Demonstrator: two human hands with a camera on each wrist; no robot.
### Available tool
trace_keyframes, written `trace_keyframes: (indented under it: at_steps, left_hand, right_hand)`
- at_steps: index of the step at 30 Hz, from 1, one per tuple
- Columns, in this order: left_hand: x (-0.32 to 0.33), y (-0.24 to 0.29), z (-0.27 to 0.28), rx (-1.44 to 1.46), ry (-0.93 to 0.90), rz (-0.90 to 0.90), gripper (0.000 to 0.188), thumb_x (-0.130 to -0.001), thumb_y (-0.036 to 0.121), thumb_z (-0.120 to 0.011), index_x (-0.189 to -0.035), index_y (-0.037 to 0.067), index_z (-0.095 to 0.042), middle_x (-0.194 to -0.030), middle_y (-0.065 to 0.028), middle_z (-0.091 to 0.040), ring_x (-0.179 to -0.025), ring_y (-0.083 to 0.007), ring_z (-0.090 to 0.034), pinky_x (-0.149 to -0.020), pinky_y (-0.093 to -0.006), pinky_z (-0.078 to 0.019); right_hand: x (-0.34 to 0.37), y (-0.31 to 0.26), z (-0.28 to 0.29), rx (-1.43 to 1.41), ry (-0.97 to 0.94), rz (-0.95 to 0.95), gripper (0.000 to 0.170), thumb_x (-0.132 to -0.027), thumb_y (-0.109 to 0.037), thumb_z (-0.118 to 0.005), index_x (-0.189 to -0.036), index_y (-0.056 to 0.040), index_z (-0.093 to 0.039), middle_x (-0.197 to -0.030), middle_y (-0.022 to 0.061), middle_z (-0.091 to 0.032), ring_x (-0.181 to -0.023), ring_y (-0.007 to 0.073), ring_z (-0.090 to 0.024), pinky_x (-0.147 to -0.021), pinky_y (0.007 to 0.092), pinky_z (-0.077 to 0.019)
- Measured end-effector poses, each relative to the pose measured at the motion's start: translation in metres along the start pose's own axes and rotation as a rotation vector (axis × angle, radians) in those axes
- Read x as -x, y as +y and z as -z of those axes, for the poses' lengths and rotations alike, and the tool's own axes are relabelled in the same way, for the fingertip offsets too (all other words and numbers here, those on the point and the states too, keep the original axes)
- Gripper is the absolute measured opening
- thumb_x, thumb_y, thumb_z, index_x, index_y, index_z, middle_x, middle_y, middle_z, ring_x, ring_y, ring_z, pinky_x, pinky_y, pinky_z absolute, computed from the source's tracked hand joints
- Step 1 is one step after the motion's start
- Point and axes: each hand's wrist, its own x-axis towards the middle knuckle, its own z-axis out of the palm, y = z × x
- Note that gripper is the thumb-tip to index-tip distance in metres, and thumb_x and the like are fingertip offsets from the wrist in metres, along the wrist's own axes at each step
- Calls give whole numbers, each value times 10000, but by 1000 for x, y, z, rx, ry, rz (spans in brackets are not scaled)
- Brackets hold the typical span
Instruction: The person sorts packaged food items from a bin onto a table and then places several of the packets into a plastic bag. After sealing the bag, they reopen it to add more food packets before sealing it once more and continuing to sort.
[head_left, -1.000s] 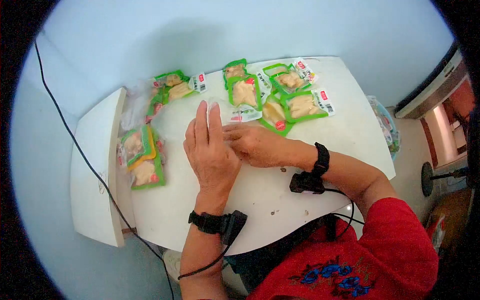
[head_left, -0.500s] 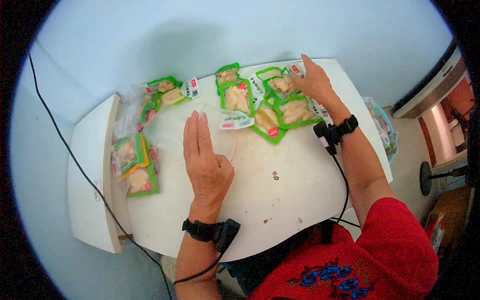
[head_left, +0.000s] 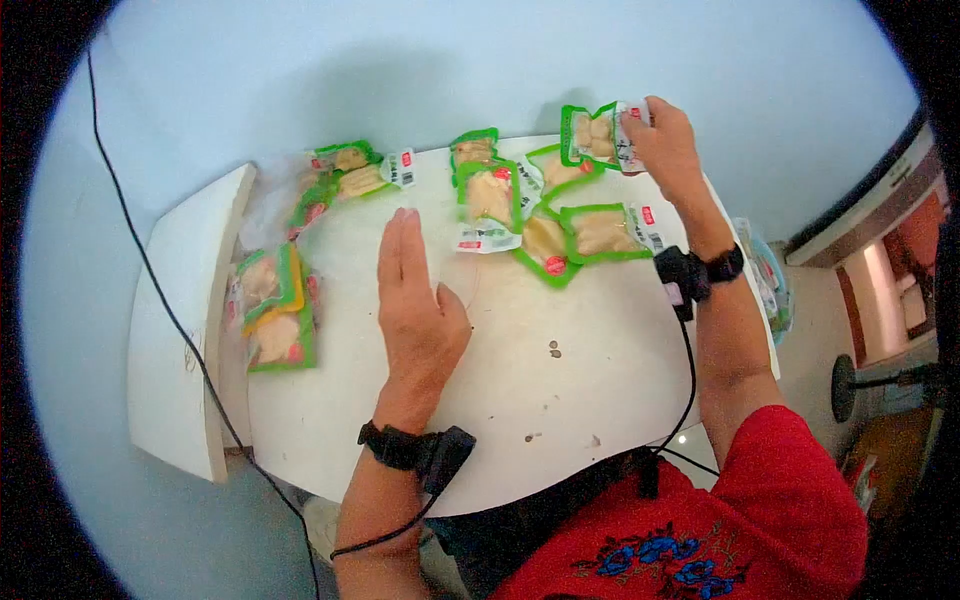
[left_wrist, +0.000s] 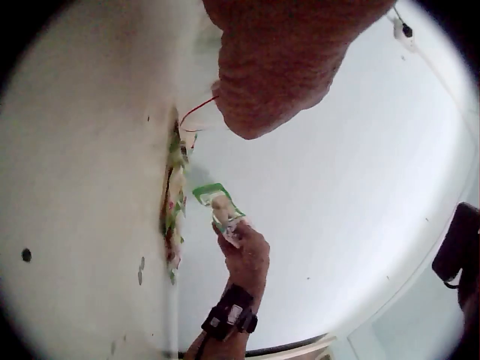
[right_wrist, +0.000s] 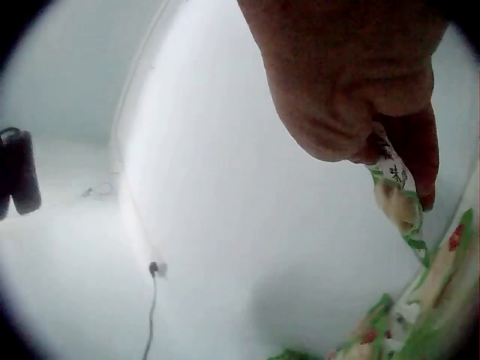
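My right hand (head_left: 668, 150) grips a green-edged food packet (head_left: 590, 135) by its white printed end, with pale pieces showing through the clear front. In the left wrist view this packet (left_wrist: 220, 206) hangs in front of the wall, and in the right wrist view thumb and fingers pinch it. My left hand (head_left: 420, 320) has straight fingers pointing away from me, over the edge of a clear plastic bag (head_left: 345, 240). A thin red line (left_wrist: 196, 106) runs from beside that hand in the left wrist view.
Several similar packets (head_left: 603, 232) lie in a loose group at the back of the white table (head_left: 500, 380). More packets (head_left: 283, 338) lie at the left near a raised white board (head_left: 185, 330). A black cable (head_left: 165, 290) crosses the left side. A blue tub (head_left: 785, 300) stands beyond the right edge.
My right hand has gone from beside the left hand to the back right, taken a packet from the group and lifted it. The left hand stays near the bag.
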Motion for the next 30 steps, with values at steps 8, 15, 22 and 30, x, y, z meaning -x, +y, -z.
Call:
trace_keyframes:
  at_steps: [8,15,22,30]
  left_hand:
    - [0,3,1,70,25,34,781,-684,-133,-439,-1441,-64,-257,-1454,-287,-303,-1354,-428,-310,-1123,-436,-291]
    - [-3,7,5,103,76,-3,762,-700,-133,-437,-1436,-87,-242,-1472,-288,-277,-1362,-439,-291,-1126,-443,-283]
    - [-1,4,-1,99,71,-63,737,-734,-123,-477,-1433,-85,-245,-1477,-296,-261,-1363,-452,-287,-1128,-452,-278]
    - [3,14,-1,260,15,-27,768,-700,-127,-448,-1433,-86,-225,-1493,-320,-220,-1401,-455,-219,-1159,-459,-214]
  right_hand:
    - [37,-63,11,-815,-608,-197,153,-836,-36,-608,-976,23,-618,-843,71,-664,-678,115,-636,-620,270,-535]
    - [82,-85,-24,-804,-687,-232,202,-811,-5,-593,-1010,29,-607,-848,81,-671,-680,137,-655,-615,279,-553]
    - [108,-106,-45,-1005,-764,-326,230,-906,-89,-553,-1106,22,-580,-956,98,-669,-803,167,-666,-698,307,-556]
    - [131,-110,-75,-1265,-871,-497,300,-972,-54,-455,-1263,11,-476,-1175,107,-602,-1026,199,-619,-847,353,-546]
